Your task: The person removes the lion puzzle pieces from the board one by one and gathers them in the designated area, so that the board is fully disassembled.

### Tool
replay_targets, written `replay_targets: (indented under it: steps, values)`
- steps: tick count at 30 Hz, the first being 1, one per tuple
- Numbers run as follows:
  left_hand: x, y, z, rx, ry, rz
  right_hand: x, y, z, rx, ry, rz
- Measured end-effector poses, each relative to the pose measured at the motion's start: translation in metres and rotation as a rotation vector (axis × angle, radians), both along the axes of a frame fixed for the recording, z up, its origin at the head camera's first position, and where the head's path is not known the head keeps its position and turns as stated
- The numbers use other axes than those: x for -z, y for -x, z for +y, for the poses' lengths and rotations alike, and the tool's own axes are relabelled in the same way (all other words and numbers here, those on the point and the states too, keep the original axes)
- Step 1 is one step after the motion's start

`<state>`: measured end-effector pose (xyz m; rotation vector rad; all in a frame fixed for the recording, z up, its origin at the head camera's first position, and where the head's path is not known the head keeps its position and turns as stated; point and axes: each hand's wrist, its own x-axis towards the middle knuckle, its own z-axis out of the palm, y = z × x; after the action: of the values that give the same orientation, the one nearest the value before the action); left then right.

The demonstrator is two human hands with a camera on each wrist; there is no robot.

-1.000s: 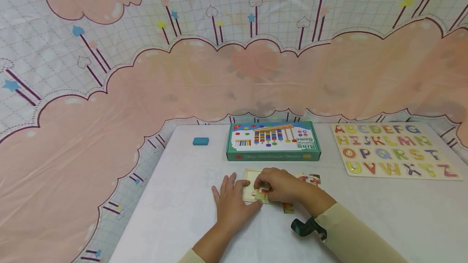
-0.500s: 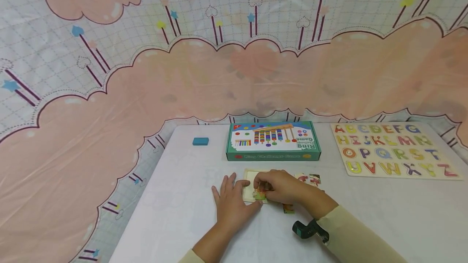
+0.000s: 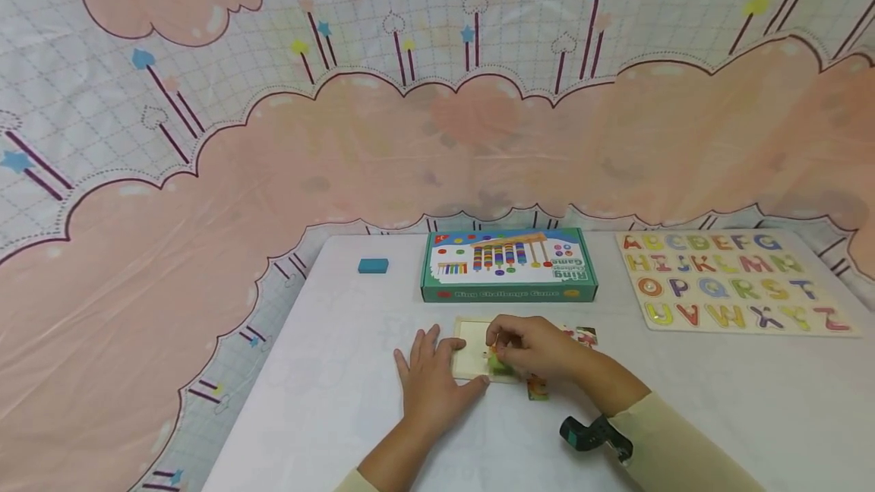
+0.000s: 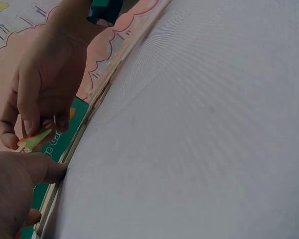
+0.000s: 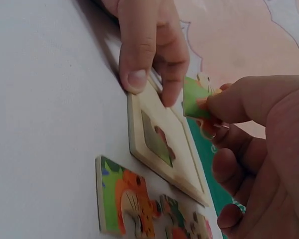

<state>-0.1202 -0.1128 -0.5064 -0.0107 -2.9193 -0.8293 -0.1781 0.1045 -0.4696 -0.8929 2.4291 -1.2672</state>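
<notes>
My right hand [image 3: 536,344] pinches a jigsaw piece [image 5: 193,97] with green and orange print between thumb and fingers. In the right wrist view the piece is tilted up over the shallow wooden puzzle tray [image 3: 470,359]. Another green piece with a dark red edge [image 5: 157,139] lies inside the tray, in the corner towards the right hand. My left hand [image 3: 434,378] is spread at the tray's left side, its thumb [image 5: 137,79] on the near rim and its index finger at the left edge. Part of the tray is hidden under the right hand in the head view.
Loose puzzle pieces, one with an orange animal [image 5: 117,199], lie right of the tray, others [image 3: 586,335] farther back. Behind stand a green Ring Challenge Game box [image 3: 509,268] and a blue block [image 3: 373,266]. An alphabet board [image 3: 738,279] lies at the right.
My right hand has shifted a little to the right with the pinched puzzle piece, uncovering more of the tray's bare floor. The left hand has stayed in place.
</notes>
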Motion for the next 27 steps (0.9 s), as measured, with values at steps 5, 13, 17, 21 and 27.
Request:
replay_targets:
  steps: [5, 13, 17, 21, 27]
  values:
    - [0.001, 0.001, -0.002, -0.012, 0.008, 0.004, -0.005, -0.005, 0.012, 0.036, -0.009, -0.045]
    - [0.001, -0.001, 0.000, -0.003, -0.022, -0.010, -0.006, -0.015, 0.040, 0.029, -0.028, -0.018]
    - [0.000, -0.002, 0.001, -0.014, -0.018, -0.016, -0.006, -0.018, 0.052, 0.033, -0.056, -0.024]
    - [-0.001, -0.002, 0.001, -0.015, -0.010, -0.009, -0.004, -0.021, 0.063, 0.027, -0.049, -0.016]
    - [-0.001, -0.001, 0.002, -0.009, -0.007, -0.011, 0.000, -0.030, 0.074, 0.027, -0.091, 0.004]
